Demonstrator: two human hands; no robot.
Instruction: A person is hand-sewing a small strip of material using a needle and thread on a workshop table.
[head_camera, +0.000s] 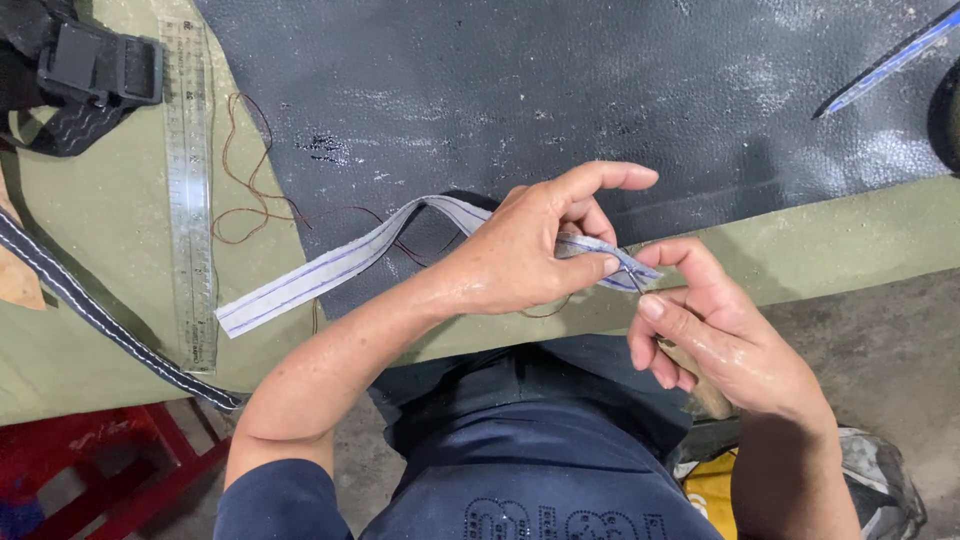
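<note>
Right at the counter's (120, 230) near edge, the left hand (530, 250) pinches one end of a grey strap (330, 270) with blue stitch lines, forefinger lifted free. The right hand (700, 320) closes thumb and forefinger on a thin needle (632, 277) at that end. The strap's loose end reaches toward a clear ruler (190, 190); the dark mat (560, 90) beyond lies mostly open.

A small sewing or leather workshop: a table (90, 230) with olive cloth and a scuffed dark mat (520, 90), a clear ruler (190, 180) at left, webbing (90, 300) lower left, loose brown thread (245, 170), and bare concrete floor (880, 330) at right.
</note>
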